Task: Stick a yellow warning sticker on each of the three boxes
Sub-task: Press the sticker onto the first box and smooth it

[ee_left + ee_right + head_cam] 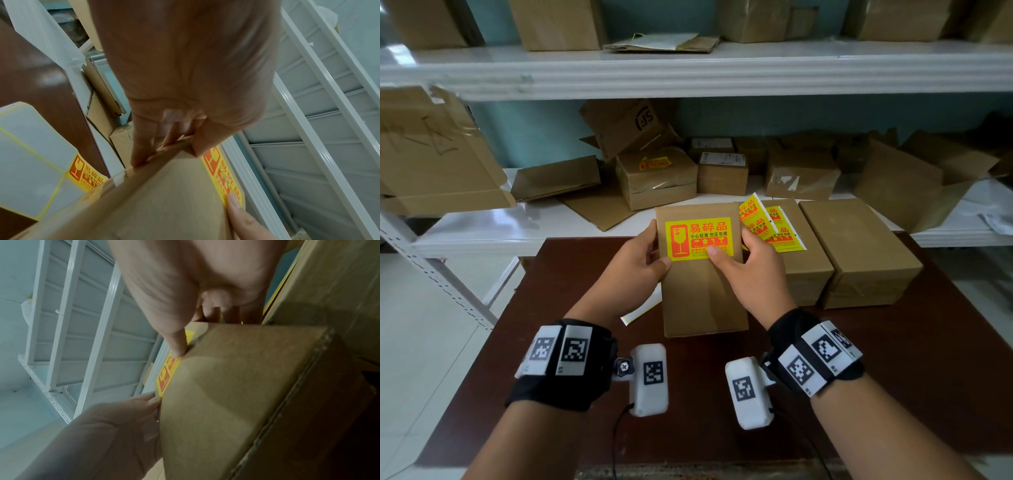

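Note:
I hold a brown cardboard box (702, 294) over the dark table, its broad face turned toward me. A yellow warning sticker (700, 240) lies flat on the upper part of that face. My left hand (654, 250) grips the box's left edge, thumb in front and fingers behind (141, 155). My right hand (736, 250) grips the right edge, and its thumb (179, 347) presses the sticker's lower right part. Two more plain boxes (859, 246) stand side by side to the right. A strip of yellow stickers (763, 222) lies on the nearer one (804, 270).
A white backing sheet (637, 313) with one sticker (86, 175) left on it lies on the table (585, 342) under my left hand. Behind the table, white shelves (517, 219) carry several cardboard boxes; one of them (654, 162) bears a yellow sticker.

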Action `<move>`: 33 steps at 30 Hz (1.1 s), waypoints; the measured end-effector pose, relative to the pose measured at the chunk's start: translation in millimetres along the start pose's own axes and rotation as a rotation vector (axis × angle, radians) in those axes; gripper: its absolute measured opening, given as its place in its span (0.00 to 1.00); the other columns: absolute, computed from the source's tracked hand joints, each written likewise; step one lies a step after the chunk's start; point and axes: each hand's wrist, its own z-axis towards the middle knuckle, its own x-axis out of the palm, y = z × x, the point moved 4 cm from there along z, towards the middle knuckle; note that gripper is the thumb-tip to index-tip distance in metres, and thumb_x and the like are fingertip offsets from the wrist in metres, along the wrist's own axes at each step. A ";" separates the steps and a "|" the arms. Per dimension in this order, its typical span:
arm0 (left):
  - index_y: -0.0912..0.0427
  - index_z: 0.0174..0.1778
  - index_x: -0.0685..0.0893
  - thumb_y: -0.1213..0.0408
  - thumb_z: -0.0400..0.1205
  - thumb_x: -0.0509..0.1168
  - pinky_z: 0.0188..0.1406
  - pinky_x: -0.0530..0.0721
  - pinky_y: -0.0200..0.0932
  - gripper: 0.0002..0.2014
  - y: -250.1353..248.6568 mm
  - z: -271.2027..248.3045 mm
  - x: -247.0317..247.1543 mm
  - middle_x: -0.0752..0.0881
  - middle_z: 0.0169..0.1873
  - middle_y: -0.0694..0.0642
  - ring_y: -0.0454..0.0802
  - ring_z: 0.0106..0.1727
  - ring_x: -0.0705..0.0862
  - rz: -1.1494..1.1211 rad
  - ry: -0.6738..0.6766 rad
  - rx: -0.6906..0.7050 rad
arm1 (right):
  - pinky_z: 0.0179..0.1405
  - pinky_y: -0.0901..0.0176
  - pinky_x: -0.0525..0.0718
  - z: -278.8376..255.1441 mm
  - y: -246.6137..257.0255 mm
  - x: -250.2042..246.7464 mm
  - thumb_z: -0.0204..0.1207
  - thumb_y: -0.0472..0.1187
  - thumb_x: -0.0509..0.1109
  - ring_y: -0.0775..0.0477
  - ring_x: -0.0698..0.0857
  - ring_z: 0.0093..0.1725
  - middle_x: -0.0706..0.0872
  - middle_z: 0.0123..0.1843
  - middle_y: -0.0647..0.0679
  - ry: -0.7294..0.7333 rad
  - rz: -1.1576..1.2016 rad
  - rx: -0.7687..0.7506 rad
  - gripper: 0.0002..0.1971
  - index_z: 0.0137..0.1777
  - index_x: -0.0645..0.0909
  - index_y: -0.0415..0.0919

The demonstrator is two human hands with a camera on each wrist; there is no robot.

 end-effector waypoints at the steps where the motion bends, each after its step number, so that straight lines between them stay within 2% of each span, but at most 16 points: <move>1: 0.51 0.80 0.72 0.76 0.87 0.61 0.74 0.80 0.58 0.26 0.0 -0.2 0.1 0.86 0.68 0.47 0.45 0.72 0.82 -0.003 -0.008 0.000 | 0.64 0.52 0.86 0.2 0.5 -1.5 0.79 0.54 0.74 0.63 0.86 0.58 0.90 0.57 0.61 -0.007 0.013 0.001 0.21 0.69 0.84 0.50; 5: 0.48 0.76 0.74 0.76 0.86 0.61 0.72 0.82 0.55 0.25 -2.2 -0.1 2.3 0.86 0.66 0.46 0.46 0.71 0.82 -0.033 -0.008 -0.004 | 0.65 0.48 0.87 3.0 -3.3 -4.8 0.81 0.44 0.74 0.62 0.88 0.57 0.91 0.57 0.60 -0.004 0.094 -0.004 0.14 0.66 0.85 0.51; 8: 0.50 0.78 0.74 0.77 0.86 0.61 0.70 0.82 0.53 0.26 1.4 2.0 1.6 0.86 0.66 0.47 0.49 0.72 0.82 -0.046 -0.015 -0.026 | 0.68 0.47 0.85 6.0 -8.3 -3.3 0.84 0.42 0.71 0.60 0.87 0.62 0.91 0.60 0.59 0.020 0.102 0.002 0.17 0.72 0.84 0.49; 12: 0.54 0.81 0.72 0.78 0.86 0.59 0.51 0.85 0.38 0.27 7.0 3.9 0.6 0.88 0.64 0.51 0.51 0.65 0.85 -0.062 -0.007 -0.074 | 0.71 0.44 0.83 8.2 -13.0 -3.3 0.84 0.47 0.68 0.57 0.86 0.66 0.90 0.64 0.59 0.053 0.082 -0.015 0.20 0.76 0.81 0.50; 13: 0.55 0.82 0.71 0.78 0.86 0.59 0.51 0.85 0.38 0.28 8.6 4.0 0.5 0.87 0.65 0.52 0.51 0.66 0.85 -0.062 -0.005 -0.090 | 0.71 0.44 0.83 9.5 -14.2 -4.0 0.85 0.46 0.67 0.57 0.86 0.67 0.89 0.65 0.59 0.061 0.078 -0.011 0.21 0.77 0.80 0.50; 16: 0.55 0.84 0.68 0.76 0.87 0.59 0.60 0.85 0.49 0.29 8.1 2.1 -0.1 0.86 0.68 0.51 0.53 0.70 0.83 -0.043 -0.014 -0.103 | 0.73 0.44 0.82 11.6 -15.5 -6.8 0.87 0.44 0.66 0.56 0.84 0.69 0.88 0.68 0.57 0.085 0.059 -0.008 0.22 0.80 0.77 0.48; 18: 0.49 0.80 0.74 0.75 0.88 0.57 0.62 0.84 0.53 0.25 0.7 -0.6 -1.6 0.89 0.62 0.48 0.47 0.64 0.85 -0.070 -0.043 -0.077 | 0.73 0.45 0.82 12.2 -15.5 -8.6 0.87 0.45 0.65 0.57 0.83 0.70 0.87 0.70 0.57 0.088 0.065 -0.010 0.23 0.82 0.74 0.48; 19: 0.42 0.75 0.78 0.72 0.89 0.55 0.61 0.84 0.53 0.23 -4.2 -2.2 -2.2 0.90 0.58 0.46 0.45 0.60 0.86 -0.101 -0.065 -0.067 | 0.73 0.47 0.82 12.1 -15.1 -9.3 0.88 0.45 0.65 0.58 0.83 0.71 0.86 0.71 0.58 0.087 0.075 -0.011 0.23 0.82 0.74 0.48; 21: 0.34 0.68 0.80 0.61 0.91 0.55 0.60 0.84 0.50 0.17 -11.5 -5.8 -2.4 0.90 0.56 0.42 0.40 0.60 0.87 -0.142 -0.104 -0.053 | 0.74 0.50 0.82 11.4 -13.5 -10.2 0.88 0.46 0.65 0.60 0.82 0.72 0.85 0.73 0.58 0.079 0.092 -0.027 0.24 0.83 0.73 0.48; 22: 0.34 0.69 0.80 0.54 0.90 0.57 0.61 0.84 0.48 0.14 -14.2 -7.6 -1.9 0.90 0.57 0.40 0.39 0.61 0.86 -0.131 -0.116 -0.037 | 0.74 0.51 0.81 11.2 -12.3 -10.3 0.88 0.46 0.65 0.61 0.81 0.72 0.84 0.74 0.58 0.073 0.096 -0.037 0.24 0.83 0.73 0.48; 24: 0.37 0.72 0.79 0.40 0.83 0.64 0.65 0.84 0.49 0.21 -15.3 -8.1 0.6 0.89 0.58 0.37 0.35 0.62 0.86 -0.035 -0.137 -0.004 | 0.75 0.52 0.80 10.8 -11.2 -9.6 0.87 0.48 0.66 0.61 0.80 0.74 0.83 0.75 0.57 0.059 0.094 -0.041 0.24 0.83 0.73 0.48; 26: 0.41 0.73 0.79 0.39 0.77 0.70 0.63 0.85 0.47 0.28 -11.9 -7.4 1.0 0.89 0.54 0.34 0.31 0.58 0.85 0.058 -0.215 -0.006 | 0.76 0.51 0.80 9.8 -8.7 -7.7 0.86 0.52 0.66 0.60 0.79 0.75 0.82 0.76 0.56 0.049 0.080 -0.043 0.26 0.83 0.73 0.48; 28: 0.41 0.72 0.79 0.45 0.77 0.74 0.64 0.86 0.49 0.26 -9.4 -6.1 1.4 0.88 0.53 0.34 0.32 0.57 0.85 0.102 -0.275 -0.005 | 0.74 0.53 0.81 8.5 -5.5 -5.7 0.82 0.59 0.66 0.60 0.80 0.74 0.84 0.74 0.57 0.042 0.071 -0.056 0.29 0.81 0.75 0.49; 29: 0.39 0.72 0.79 0.45 0.77 0.74 0.64 0.86 0.52 0.26 -7.3 -5.3 2.4 0.89 0.54 0.34 0.33 0.59 0.85 0.109 -0.289 -0.003 | 0.72 0.56 0.81 6.9 -3.4 -5.4 0.82 0.60 0.66 0.62 0.81 0.71 0.86 0.71 0.60 0.042 0.072 -0.062 0.27 0.78 0.78 0.52; 31: 0.37 0.74 0.77 0.37 0.74 0.71 0.64 0.86 0.56 0.31 -6.7 -5.7 2.4 0.89 0.56 0.34 0.36 0.61 0.85 0.128 -0.310 -0.008 | 0.65 0.60 0.82 5.5 0.0 -4.2 0.84 0.55 0.68 0.67 0.83 0.64 0.87 0.63 0.66 0.041 0.082 -0.071 0.17 0.71 0.80 0.60; 33: 0.37 0.78 0.73 0.32 0.71 0.66 0.64 0.85 0.58 0.38 -5.1 -6.3 3.0 0.88 0.59 0.36 0.38 0.63 0.85 0.154 -0.325 -0.021 | 0.64 0.57 0.85 4.6 -0.9 -2.6 0.82 0.55 0.71 0.66 0.85 0.62 0.88 0.60 0.66 0.033 0.107 -0.043 0.15 0.68 0.81 0.61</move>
